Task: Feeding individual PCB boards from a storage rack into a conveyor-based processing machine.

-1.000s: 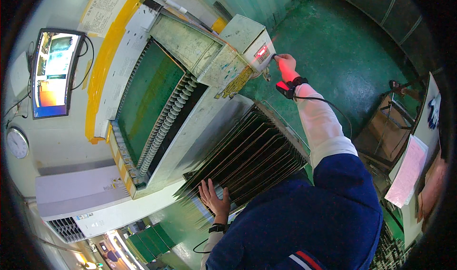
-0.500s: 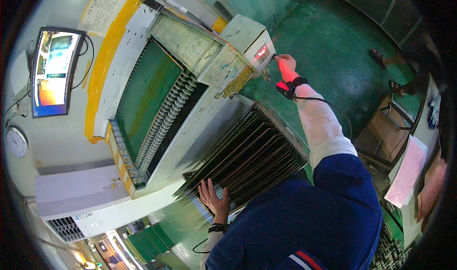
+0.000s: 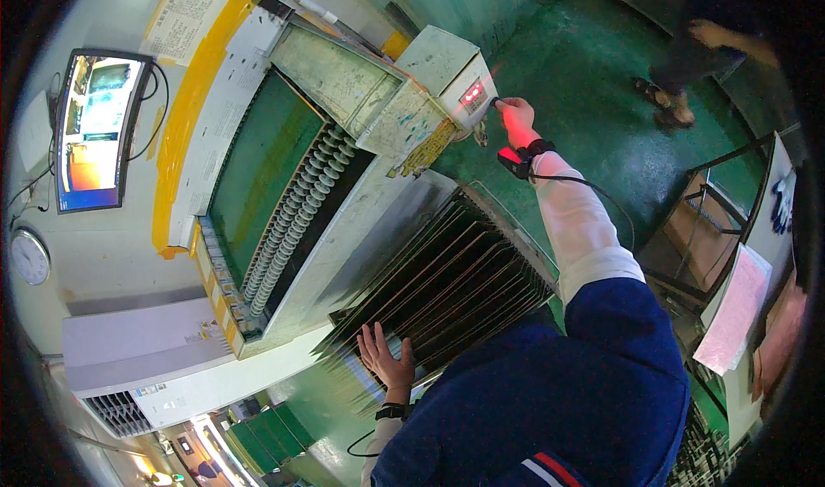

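Observation:
With fingers pinched together, my right hand (image 3: pixel 517 122) is closed on a small dark knob (image 3: pixel 494 101) at the side of a grey control box (image 3: pixel 443 62). Red digits glow on the box's face. My left hand (image 3: pixel 388 362) is open, its fingers spread beside the near end of a rack (image 3: pixel 516 245) of thin dark panels (image 3: pixel 438 276) standing on edge. Whether that palm presses on a panel I cannot tell. Ahead is a machine with a row of white rollers (image 3: pixel 301 216) and a green panel (image 3: pixel 258 165) lying by them.
A lit monitor (image 3: pixel 101 130) and a round clock (image 3: pixel 32 257) hang at the left, above a white cabinet (image 3: pixel 150 341). On the right stands a table (image 3: pixel 767 315) with pink sheets (image 3: pixel 733 311) and a glove (image 3: pixel 783 202). Another person's leg (image 3: pixel 675 79) shows at the far right.
At the far right, the other person has moved farther back, and one of their hands now shows. Both of my hands stay where they were.

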{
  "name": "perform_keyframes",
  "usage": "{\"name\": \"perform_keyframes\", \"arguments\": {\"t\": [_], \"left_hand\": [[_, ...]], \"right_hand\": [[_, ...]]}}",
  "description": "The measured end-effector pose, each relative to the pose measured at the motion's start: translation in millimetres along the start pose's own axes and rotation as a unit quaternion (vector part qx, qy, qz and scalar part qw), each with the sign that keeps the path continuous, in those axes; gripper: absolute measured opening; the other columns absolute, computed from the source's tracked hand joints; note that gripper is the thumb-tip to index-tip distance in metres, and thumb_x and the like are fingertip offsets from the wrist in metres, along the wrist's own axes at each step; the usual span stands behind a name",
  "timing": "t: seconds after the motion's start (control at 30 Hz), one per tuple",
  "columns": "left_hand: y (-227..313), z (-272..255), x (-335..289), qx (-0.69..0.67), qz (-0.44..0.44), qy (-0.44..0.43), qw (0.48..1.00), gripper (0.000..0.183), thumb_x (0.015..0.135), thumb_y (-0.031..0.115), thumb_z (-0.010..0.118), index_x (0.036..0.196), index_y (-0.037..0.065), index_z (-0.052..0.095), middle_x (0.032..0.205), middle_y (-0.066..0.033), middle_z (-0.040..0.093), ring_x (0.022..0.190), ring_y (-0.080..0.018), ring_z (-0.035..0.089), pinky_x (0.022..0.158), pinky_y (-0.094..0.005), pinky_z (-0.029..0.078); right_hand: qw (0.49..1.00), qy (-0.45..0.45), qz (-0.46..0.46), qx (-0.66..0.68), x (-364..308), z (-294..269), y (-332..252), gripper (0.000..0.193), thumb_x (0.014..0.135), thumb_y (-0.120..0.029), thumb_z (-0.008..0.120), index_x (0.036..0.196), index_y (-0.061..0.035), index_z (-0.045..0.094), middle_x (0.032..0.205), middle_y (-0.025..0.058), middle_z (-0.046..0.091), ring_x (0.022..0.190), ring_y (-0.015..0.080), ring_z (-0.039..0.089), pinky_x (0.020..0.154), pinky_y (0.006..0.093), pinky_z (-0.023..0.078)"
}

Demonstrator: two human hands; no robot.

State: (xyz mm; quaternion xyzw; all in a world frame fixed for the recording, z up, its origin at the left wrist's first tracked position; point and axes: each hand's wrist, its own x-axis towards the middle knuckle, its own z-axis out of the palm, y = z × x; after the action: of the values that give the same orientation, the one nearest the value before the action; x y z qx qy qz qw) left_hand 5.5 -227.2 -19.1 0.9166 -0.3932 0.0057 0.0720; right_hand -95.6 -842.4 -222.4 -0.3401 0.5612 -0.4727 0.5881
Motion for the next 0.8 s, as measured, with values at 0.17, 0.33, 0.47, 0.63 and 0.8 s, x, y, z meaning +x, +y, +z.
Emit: {"name": "perform_keyframes", "arguments": {"t": [0.17,0.33,0.47,0.63,0.8], "left_hand": [[0.5,1.2,-0.4,0.002,-0.001,0.004,1.0,0.077,0.095,0.056,0.066,0.156,0.014,0.049,0.167,-0.0152,0.036,0.154,-0.0437,0.028,0.124,-0.0588,0.022],[0.2,1.5,-0.8,0.0,-0.001,0.005,1.0,0.076,0.095,0.057,0.066,0.156,0.014,0.049,0.168,-0.0151,0.036,0.154,-0.0437,0.028,0.124,-0.0586,0.022],[-2.3,2.7,-0.7,-0.002,0.001,0.005,1.0,0.076,0.095,0.056,0.066,0.156,0.014,0.05,0.168,-0.0149,0.036,0.154,-0.0436,0.028,0.124,-0.0586,0.022],[0.1,0.8,-1.0,-0.003,-0.008,-0.003,1.0,0.075,0.094,0.052,0.068,0.157,0.015,0.049,0.169,-0.0142,0.035,0.155,-0.0432,0.027,0.124,-0.0592,0.021],[0.8,0.0,-1.0,-0.005,-0.01,-0.007,1.0,0.075,0.094,0.05,0.069,0.157,0.016,0.048,0.169,-0.0139,0.034,0.155,-0.0434,0.026,0.124,-0.0599,0.02]], "right_hand": [[1.0,-0.012,0.017,0.003,1.1,-0.6,1.9,0.032,0.08,-0.021,0.086,0.102,0.0005,0.077,0.089,0.0108,0.076,0.077,0.0201,0.069,0.07,0.036,0.053],[1.0,-0.005,0.017,-0.016,-3.0,-0.5,-2.0,0.032,0.08,-0.021,0.085,0.103,0.0007,0.077,0.089,0.0102,0.075,0.078,0.0196,0.068,0.07,0.0356,0.053],[1.0,-0.006,0.006,-0.003,-2.2,-1.1,-2.2,0.033,0.08,-0.021,0.085,0.103,0.0009,0.077,0.089,0.0102,0.075,0.079,0.0192,0.068,0.072,0.0356,0.053],[1.0,0.0,-0.002,0.006,-6.3,1.7,-4.8,0.022,0.089,-0.013,0.081,0.103,0.0003,0.072,0.075,-0.0002,0.063,0.06,0.0098,0.053,0.052,0.0282,0.04],[1.0,-0.004,0.019,0.001,-4.7,-1.0,-4.2,0.03,0.08,-0.021,0.085,0.101,0.0002,0.077,0.087,0.0094,0.075,0.075,0.0191,0.068,0.069,0.0361,0.053]]}}
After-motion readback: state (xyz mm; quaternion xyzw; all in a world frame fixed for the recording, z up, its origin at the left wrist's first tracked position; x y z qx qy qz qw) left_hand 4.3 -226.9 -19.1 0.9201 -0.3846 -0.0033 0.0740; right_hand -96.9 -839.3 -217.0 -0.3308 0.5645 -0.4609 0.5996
